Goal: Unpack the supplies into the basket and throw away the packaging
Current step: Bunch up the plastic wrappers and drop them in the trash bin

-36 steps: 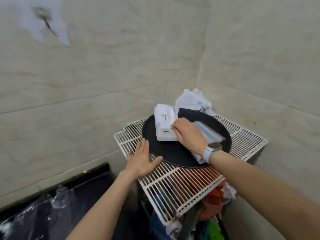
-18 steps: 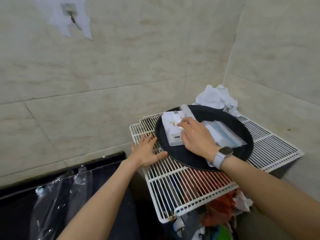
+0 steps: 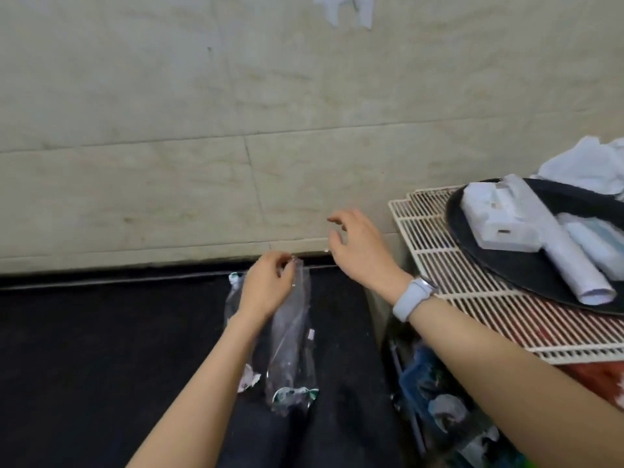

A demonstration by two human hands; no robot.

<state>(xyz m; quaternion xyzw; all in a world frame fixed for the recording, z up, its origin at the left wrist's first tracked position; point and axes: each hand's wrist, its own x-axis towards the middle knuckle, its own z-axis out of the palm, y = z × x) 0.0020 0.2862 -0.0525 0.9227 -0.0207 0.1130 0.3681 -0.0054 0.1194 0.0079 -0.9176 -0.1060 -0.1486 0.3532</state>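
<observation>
Clear plastic packaging pinched at its top edge by left hand fingers – long axis vertical, printed end hanging down over dark bin. Right hand alongside, fingers spread, empty. Supplies on black tray – far right.

A crumpled white cloth lies at the back of the white wire rack, against the tiled wall.

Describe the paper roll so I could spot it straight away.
Look at the white wire rack on the right, with a round black tray on it. The paper roll lies slanted across that tray. Unlike the flat white packs beside it, it is a long tube with one open round end.
</observation>
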